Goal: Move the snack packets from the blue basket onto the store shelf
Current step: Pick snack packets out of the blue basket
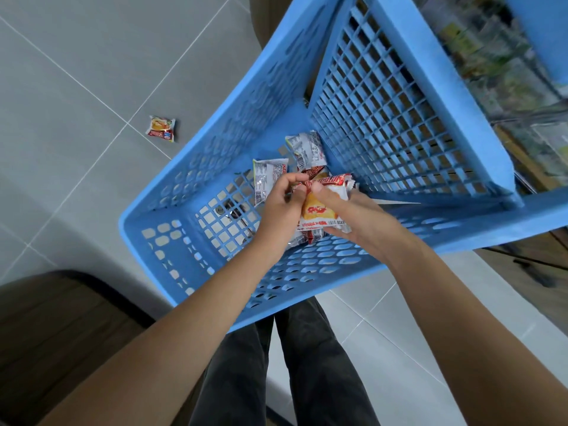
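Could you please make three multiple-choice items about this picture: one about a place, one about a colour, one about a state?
1. Where does the stray snack packet lie?
A. on the grey floor tiles, left of the basket
B. on the shelf
C. on the wooden surface

2. What colour is the basket?
A. green
B. blue
C. red

3. What is the right hand doing?
A. hanging idle
B. pressing flat on the floor
C. holding a bunch of snack packets inside the basket

Answers: 1 A, it lies alone on the tiles; 2 B, its walls are blue; 3 C, its fingers curl round the packets, which the left hand also touches.
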